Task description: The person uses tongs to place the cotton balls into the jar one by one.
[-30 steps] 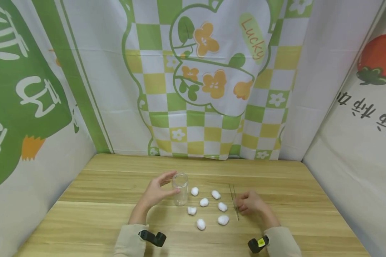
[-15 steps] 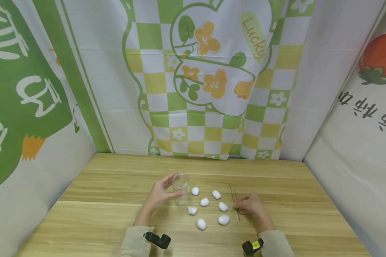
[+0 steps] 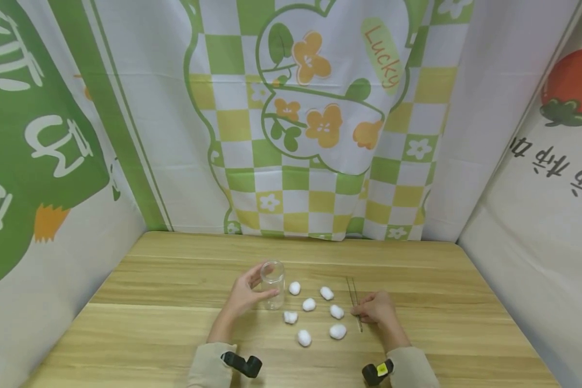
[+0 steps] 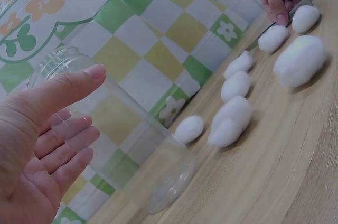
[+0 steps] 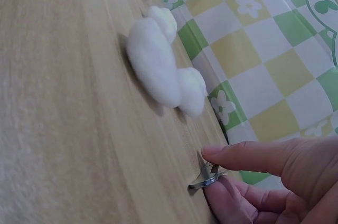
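Observation:
A clear jar (image 3: pixel 273 285) stands upright and uncapped on the table. My left hand (image 3: pixel 247 291) holds it from the left, thumb across its front and fingers behind. The left wrist view shows the thumb (image 4: pixel 63 92) near the jar's neck. Long metal tweezers (image 3: pixel 353 293) lie flat, their two thin arms pointing away. My right hand (image 3: pixel 375 310) pinches them near the close end; in the right wrist view, thumb and fingers sit either side of the metal (image 5: pixel 206 180). Several white cotton balls (image 3: pixel 309 304) are scattered between the hands.
The wooden table (image 3: pixel 174 269) ends at a checked curtain (image 3: pixel 296 188) at the back. Printed cloths hang at the left (image 3: pixel 102 258) and right (image 3: pixel 538 242). The nearest cotton ball (image 3: pixel 338 331) lies just left of the right hand.
My left hand has moved right, its thumb now reaching further across the jar. My right hand has shifted slightly left, its thumb and fingers closing onto the tweezers. The cotton balls stay in place.

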{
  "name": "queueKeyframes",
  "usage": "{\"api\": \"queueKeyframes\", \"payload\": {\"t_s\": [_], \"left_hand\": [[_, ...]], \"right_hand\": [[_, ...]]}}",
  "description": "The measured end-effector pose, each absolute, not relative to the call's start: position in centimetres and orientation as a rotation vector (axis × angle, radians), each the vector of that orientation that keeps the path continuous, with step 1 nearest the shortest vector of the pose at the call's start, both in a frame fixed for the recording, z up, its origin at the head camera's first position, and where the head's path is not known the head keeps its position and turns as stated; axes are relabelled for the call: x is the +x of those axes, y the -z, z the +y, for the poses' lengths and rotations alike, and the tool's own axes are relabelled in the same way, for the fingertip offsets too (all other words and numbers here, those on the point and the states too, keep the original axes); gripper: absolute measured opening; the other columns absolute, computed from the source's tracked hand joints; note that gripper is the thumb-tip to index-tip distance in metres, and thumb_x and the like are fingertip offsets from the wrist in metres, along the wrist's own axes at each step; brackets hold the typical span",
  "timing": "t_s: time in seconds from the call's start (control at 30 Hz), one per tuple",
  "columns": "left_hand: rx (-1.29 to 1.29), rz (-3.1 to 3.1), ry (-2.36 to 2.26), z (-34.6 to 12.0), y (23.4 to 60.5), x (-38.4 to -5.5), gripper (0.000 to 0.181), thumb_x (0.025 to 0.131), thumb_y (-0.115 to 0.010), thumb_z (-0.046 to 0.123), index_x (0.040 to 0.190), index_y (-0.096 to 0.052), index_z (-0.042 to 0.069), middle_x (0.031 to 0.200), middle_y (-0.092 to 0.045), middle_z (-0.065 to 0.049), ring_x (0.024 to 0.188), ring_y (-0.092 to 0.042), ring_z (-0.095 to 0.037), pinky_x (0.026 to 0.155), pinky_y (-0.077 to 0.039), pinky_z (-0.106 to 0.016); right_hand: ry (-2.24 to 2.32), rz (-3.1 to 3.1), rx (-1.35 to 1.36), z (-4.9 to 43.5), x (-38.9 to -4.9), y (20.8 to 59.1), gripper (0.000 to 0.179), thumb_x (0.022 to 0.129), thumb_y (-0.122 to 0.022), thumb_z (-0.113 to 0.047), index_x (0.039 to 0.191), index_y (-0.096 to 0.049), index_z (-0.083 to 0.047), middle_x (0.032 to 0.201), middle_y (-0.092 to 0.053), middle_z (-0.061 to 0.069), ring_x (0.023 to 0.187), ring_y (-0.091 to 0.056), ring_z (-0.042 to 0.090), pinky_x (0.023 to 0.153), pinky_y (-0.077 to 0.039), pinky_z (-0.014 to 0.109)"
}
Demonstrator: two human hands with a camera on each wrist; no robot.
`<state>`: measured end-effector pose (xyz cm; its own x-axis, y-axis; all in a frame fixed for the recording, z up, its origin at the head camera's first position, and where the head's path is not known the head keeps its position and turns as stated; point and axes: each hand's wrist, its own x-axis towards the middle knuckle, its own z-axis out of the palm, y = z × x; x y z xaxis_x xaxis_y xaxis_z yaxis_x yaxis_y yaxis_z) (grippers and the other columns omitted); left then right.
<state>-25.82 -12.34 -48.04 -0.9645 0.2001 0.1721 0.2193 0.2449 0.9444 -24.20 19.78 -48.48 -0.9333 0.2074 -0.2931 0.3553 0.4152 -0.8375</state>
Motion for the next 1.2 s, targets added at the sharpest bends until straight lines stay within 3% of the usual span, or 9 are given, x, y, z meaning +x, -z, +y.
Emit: {"api": "queueKeyframes", "payload": {"t_s": [0.4,0.8,1.2], "left_hand": [[-0.408,-2.469,1.865,-12.1,48.1,-25.6,0.069,0.080,-0.077,0.013,0.141,-0.046,0.004,0.140,-0.055,-0.020,0.136,-0.048,-0.037,0.117,-0.036,-0.048],[-0.451,-2.471,1.862,-12.3,48.2,-25.7,0.067,0.081,-0.076,0.014,0.141,-0.046,0.005,0.142,-0.052,-0.020,0.137,-0.046,-0.037,0.118,-0.035,-0.049],[-0.424,-2.471,1.863,-12.2,48.0,-25.5,0.066,0.081,-0.076,0.014,0.140,-0.047,0.004,0.142,-0.053,-0.020,0.137,-0.047,-0.036,0.117,-0.036,-0.046]], "right_hand": [[1.528,2.547,0.487,19.9,-24.1,48.6,0.018,0.068,-0.078,0.005,0.081,-0.066,0.008,0.072,-0.060,0.005,0.054,-0.059,0.008,0.052,-0.057,0.020],[1.549,2.456,0.483,20.6,-24.2,47.9,0.020,0.072,-0.075,0.003,0.088,-0.065,0.008,0.066,-0.057,0.001,0.055,-0.055,0.008,0.050,-0.053,0.017],[1.850,2.119,0.237,21.7,-24.3,48.2,0.016,0.081,-0.066,0.005,0.094,-0.064,0.015,0.064,-0.069,-0.002,0.061,-0.067,0.006,0.056,-0.058,0.016]]}}
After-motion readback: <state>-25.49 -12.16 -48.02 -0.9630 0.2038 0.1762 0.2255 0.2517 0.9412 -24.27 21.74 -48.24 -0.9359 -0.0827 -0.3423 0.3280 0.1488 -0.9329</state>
